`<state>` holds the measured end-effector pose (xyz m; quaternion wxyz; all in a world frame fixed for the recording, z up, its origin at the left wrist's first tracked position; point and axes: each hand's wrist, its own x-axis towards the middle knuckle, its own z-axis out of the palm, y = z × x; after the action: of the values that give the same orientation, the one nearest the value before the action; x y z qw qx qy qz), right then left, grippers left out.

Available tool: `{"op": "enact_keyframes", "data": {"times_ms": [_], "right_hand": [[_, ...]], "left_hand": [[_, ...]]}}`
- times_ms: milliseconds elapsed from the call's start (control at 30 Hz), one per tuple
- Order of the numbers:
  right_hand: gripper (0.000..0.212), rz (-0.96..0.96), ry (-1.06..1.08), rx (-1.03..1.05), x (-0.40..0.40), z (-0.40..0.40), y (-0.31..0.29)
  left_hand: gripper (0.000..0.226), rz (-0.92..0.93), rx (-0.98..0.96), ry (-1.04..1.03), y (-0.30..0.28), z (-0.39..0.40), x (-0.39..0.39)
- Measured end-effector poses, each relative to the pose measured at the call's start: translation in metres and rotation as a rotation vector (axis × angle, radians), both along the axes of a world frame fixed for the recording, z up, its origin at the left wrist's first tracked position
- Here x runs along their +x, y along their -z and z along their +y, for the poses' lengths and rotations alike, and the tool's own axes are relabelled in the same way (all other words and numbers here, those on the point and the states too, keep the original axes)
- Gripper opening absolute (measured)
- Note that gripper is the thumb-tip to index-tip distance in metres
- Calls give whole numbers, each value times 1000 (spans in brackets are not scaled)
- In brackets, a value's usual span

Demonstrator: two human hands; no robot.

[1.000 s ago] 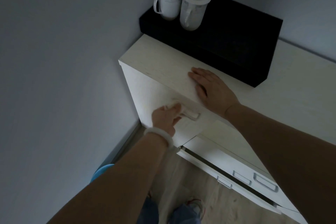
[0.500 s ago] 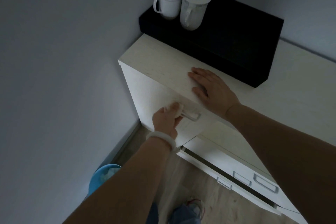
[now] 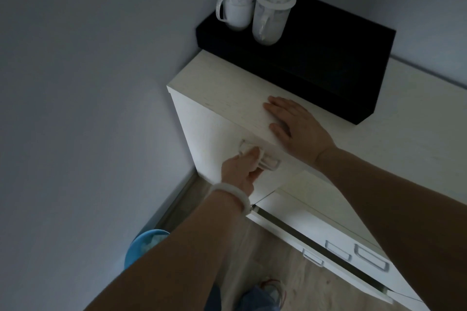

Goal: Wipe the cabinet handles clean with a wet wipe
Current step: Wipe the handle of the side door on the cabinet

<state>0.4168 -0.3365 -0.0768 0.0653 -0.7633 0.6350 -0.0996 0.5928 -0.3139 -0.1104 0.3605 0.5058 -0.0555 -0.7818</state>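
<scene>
A pale wooden cabinet (image 3: pixel 222 98) stands in a room corner. On its upper front sits a metal bar handle (image 3: pixel 271 163). My left hand (image 3: pixel 241 171), with a white bangle at the wrist, grips a white wet wipe (image 3: pixel 260 155) wrapped around the middle of that handle. The handle's left end (image 3: pixel 243 145) shows past my fingers. My right hand (image 3: pixel 295 126) lies flat, fingers straight, on the cabinet top near its front edge. Lower down, drawers carry several more handles (image 3: pixel 370 257).
A black box (image 3: pixel 328 63) sits on the cabinet top against the wall, with two white lidded mugs (image 3: pixel 255 5) on it. One lower drawer (image 3: pixel 316 237) stands slightly pulled out. A blue bin (image 3: pixel 141 245) is on the wood floor by the wall.
My left hand with the wipe has slid right along the handle, uncovering its left end. My right hand stays flat on the cabinet top.
</scene>
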Motion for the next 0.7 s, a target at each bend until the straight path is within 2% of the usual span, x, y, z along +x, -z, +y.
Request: {"op": "enact_keyframes", "data": {"times_ms": [133,333,433,600,700], "right_hand": [[52,-14,2,11,0,0,0],[52,11,5,15,0,0,1],[52,-9,2,10,1,1,0],[52,-22,0,6,0,0,0],[52,-12,-7,-3,1,-1,0]], "left_hand": [[27,37,35,10,9,-25,15],[16,170,144,0,-1,11,-7],[12,202,103,-56,4,-12,7],[25,221,114,-28,7,-15,16],[18,141,110,-22,3,5,-1]]}}
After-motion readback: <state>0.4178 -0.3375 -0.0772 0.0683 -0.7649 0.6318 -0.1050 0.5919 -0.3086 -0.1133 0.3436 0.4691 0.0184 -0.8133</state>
